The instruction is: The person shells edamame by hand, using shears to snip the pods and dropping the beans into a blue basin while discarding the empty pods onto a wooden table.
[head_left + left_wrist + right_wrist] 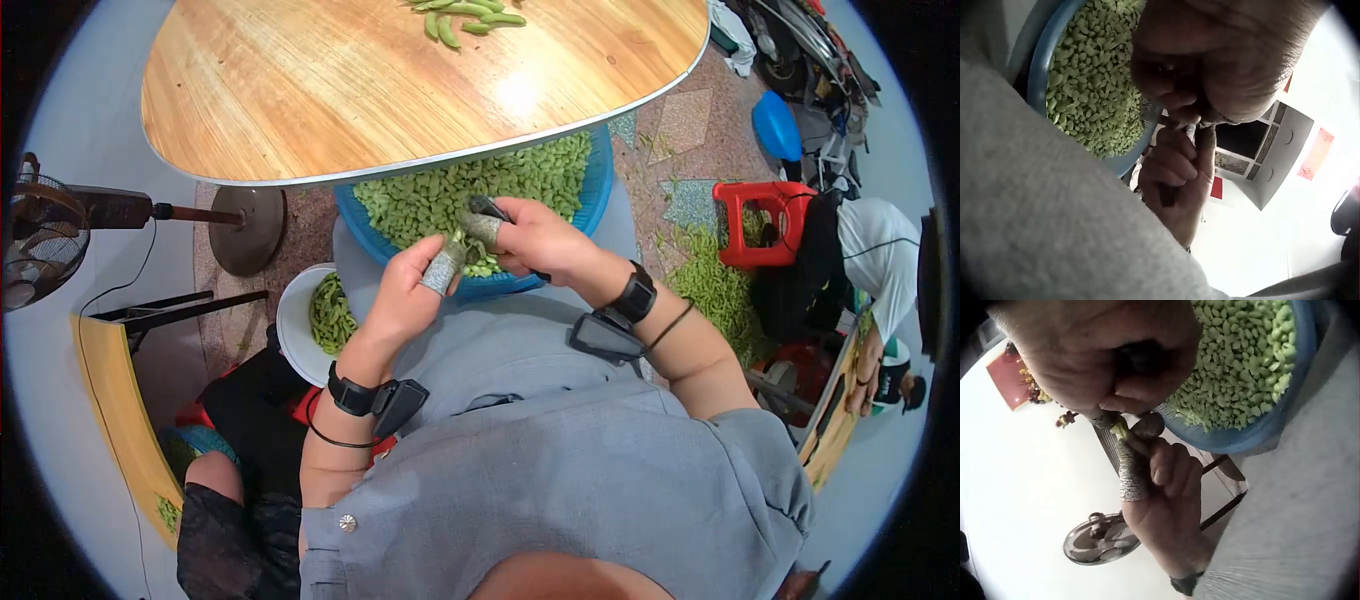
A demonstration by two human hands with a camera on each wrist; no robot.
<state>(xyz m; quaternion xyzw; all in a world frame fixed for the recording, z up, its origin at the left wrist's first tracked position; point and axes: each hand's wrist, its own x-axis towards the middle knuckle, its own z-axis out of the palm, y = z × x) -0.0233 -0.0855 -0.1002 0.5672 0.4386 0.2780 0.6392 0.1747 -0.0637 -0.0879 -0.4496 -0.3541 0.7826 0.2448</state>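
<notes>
A blue basket point(605, 180) full of shelled green beans point(420, 205) rests at the lap. Over it the two hands meet, thumbs and some fingers wrapped in grey covering. The left hand point(405, 295) pinches a small green pod point(1120, 430), seen in the right wrist view between both hands. The right hand point(550, 240) is curled round a dark handle-like object point(488, 208), its fingertips touching the pod. Most of the dark object is hidden in the palm.
A wooden table point(400, 90) with pods point(465, 10) stands ahead. At left are a white bucket point(297, 330) of pods and a fan point(45, 230). A red stool point(735, 225) and scattered pods point(710, 290) lie right, near another person point(885, 250); someone sits at lower left.
</notes>
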